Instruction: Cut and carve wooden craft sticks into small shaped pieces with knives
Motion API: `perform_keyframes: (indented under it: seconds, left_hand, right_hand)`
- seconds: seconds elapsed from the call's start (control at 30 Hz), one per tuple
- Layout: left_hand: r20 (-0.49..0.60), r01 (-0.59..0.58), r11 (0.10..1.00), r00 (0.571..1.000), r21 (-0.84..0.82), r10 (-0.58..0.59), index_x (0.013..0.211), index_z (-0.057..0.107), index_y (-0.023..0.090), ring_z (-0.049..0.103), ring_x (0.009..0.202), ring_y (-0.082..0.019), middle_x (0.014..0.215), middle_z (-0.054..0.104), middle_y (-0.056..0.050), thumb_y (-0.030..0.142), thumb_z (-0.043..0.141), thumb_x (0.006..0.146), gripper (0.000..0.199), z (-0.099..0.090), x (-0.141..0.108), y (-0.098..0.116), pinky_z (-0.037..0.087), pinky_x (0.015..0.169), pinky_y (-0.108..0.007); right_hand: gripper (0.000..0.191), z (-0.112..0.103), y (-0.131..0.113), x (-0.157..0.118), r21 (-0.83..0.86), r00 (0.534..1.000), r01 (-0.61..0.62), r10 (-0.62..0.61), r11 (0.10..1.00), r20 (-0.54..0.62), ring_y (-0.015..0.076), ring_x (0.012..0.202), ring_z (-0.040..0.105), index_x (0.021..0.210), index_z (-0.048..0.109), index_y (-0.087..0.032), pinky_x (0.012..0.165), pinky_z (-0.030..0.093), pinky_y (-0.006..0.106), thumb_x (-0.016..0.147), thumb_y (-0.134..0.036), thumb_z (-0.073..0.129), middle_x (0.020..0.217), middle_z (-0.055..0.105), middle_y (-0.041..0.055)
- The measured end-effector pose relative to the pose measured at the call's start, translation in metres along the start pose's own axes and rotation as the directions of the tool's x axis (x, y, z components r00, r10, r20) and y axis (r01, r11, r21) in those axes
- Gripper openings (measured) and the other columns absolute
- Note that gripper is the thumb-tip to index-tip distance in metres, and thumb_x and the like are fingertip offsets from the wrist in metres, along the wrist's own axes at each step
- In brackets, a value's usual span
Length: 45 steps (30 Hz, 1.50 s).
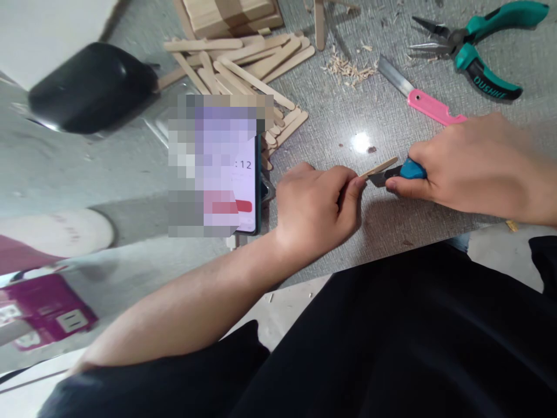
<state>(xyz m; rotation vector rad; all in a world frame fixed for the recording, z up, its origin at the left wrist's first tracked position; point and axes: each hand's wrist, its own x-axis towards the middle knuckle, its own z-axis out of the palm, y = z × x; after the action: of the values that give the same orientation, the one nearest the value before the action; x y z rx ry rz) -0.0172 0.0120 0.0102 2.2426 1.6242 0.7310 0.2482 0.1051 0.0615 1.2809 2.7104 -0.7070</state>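
Near the table's front edge, my left hand (319, 206) is closed, with a thin wooden stick (383, 166) pinched between thumb and forefinger. The stick's free end points right and slightly up. My right hand (474, 168) is wrapped round the blue handle of a cutter knife (412, 169). Its dark blade lies against or very close to the stick, just right of my left fingertips; exact contact is hard to tell. Above my right hand lies a pink folding knife (430, 106) with its blade out, its handle end partly hidden by that hand.
Loose wooden sticks (256, 75) are piled at the upper middle. Wood shavings (350, 68) lie right of them, with green-handled pliers (472, 49) at the upper right. A lit phone (248, 186), partly pixelated, stands beside my left wrist. A black object (93, 87) is at the upper left.
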Motion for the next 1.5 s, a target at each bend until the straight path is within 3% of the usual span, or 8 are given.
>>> perform_keyframes:
  seconds: [0.23, 0.47, 0.6, 0.8, 0.97, 1.17, 1.33, 1.5]
  left_hand:
    - [-0.026, -0.055, 0.998, 0.998, -0.009, 0.055, 0.087, 0.079, 0.026, 0.054, 0.055, -0.021, 0.059, 0.063, -0.001, 0.036, 0.068, 0.111, 0.028, 0.0, -0.001, -0.001, 0.034, 0.064, -0.039]
    - [-0.034, -0.136, 0.99, 0.99, 0.045, 0.137, 0.082, 0.075, 0.024, 0.054, 0.055, -0.02, 0.058, 0.062, -0.001, 0.033, 0.063, 0.114, 0.035, 0.0, 0.001, 0.002, 0.033, 0.06, -0.038]
    - [-0.038, -0.137, 0.988, 0.989, 0.073, 0.14, 0.078, 0.073, 0.024, 0.054, 0.054, -0.02, 0.058, 0.062, -0.002, 0.034, 0.06, 0.115, 0.041, 0.002, -0.001, 0.004, 0.034, 0.059, -0.038]
    - [-0.047, -0.073, 0.997, 0.996, 0.017, 0.074, 0.092, 0.082, 0.022, 0.065, 0.059, -0.021, 0.068, 0.075, -0.004, 0.034, 0.063, 0.115, 0.033, -0.002, -0.003, 0.008, 0.044, 0.062, -0.038]
    - [-0.1, 0.091, 0.963, 0.988, -0.255, -0.12, 0.105, 0.082, 0.022, 0.073, 0.064, -0.018, 0.077, 0.081, -0.001, 0.034, 0.07, 0.113, 0.018, -0.006, -0.002, 0.015, 0.053, 0.061, -0.033]
    - [-0.358, -0.139, 0.931, 0.934, -0.336, 0.01, 0.111, 0.081, 0.024, 0.072, 0.064, -0.015, 0.082, 0.083, 0.0, 0.021, 0.081, 0.106, 0.006, -0.003, 0.0, 0.017, 0.055, 0.059, -0.031]
    - [-0.374, -0.218, 0.897, 0.925, -0.384, 0.065, 0.114, 0.081, 0.028, 0.071, 0.064, -0.016, 0.085, 0.084, -0.001, 0.017, 0.082, 0.106, 0.014, -0.003, 0.003, 0.014, 0.056, 0.061, -0.033]
    - [-0.455, -0.331, 0.853, 0.881, -0.404, 0.127, 0.115, 0.08, 0.023, 0.065, 0.061, -0.012, 0.081, 0.079, 0.001, 0.016, 0.087, 0.1, 0.018, 0.002, 0.006, 0.011, 0.05, 0.058, -0.027]
  right_hand:
    - [0.081, -0.001, -0.002, 0.001, -0.036, 0.999, -0.03, 0.031, 0.999, 0.038, 0.0191, 0.058, 0.049, 0.061, 0.055, -0.024, 0.07, 0.023, 0.04, 0.102, -0.094, 0.059, 0.048, 0.043, 0.0031]
    - [0.08, -0.006, -0.016, 0.004, -0.252, 0.99, -0.084, 0.11, 0.964, 0.09, 0.0151, 0.054, 0.036, 0.065, 0.061, -0.024, 0.066, 0.02, 0.039, 0.101, -0.095, 0.057, 0.056, 0.054, 0.0044]
    - [0.084, -0.01, -0.025, 0.005, -0.368, 0.961, -0.143, 0.218, 0.919, 0.171, 0.0207, 0.058, 0.047, 0.078, 0.072, -0.025, 0.065, 0.023, 0.04, 0.103, -0.1, 0.042, 0.067, 0.064, 0.0083]
    - [0.083, -0.009, -0.031, 0.008, -0.407, 0.963, -0.128, 0.211, 0.904, 0.166, 0.0296, 0.071, 0.065, 0.11, 0.081, -0.021, 0.067, 0.024, 0.039, 0.11, -0.089, 0.034, 0.077, 0.074, 0.0117]
    - [0.074, -0.005, -0.023, 0.006, -0.325, 0.994, -0.107, 0.096, 0.94, -0.048, 0.0324, 0.085, 0.073, 0.12, 0.079, -0.018, 0.068, 0.024, 0.039, 0.109, -0.085, 0.048, 0.101, 0.084, 0.0172]
    - [0.066, -0.004, -0.01, 0.001, -0.189, 0.983, 0.019, -0.053, 0.982, -0.175, 0.0316, 0.082, 0.071, 0.109, 0.075, -0.024, 0.071, 0.041, 0.043, 0.107, -0.087, 0.057, 0.095, 0.084, 0.0154]
    - [0.052, -0.002, -0.005, 0.001, -0.131, 0.981, 0.064, -0.086, 0.989, -0.173, 0.0291, 0.077, 0.071, 0.106, 0.074, -0.026, 0.073, 0.046, 0.043, 0.112, -0.075, 0.058, 0.086, 0.081, 0.0106]
    - [0.06, 0.003, 0.005, 0.003, -0.149, 0.932, 0.229, -0.261, 0.962, -0.254, 0.0244, 0.07, 0.067, 0.099, 0.075, -0.026, 0.073, 0.041, 0.041, 0.115, -0.077, 0.05, 0.078, 0.077, 0.0067]
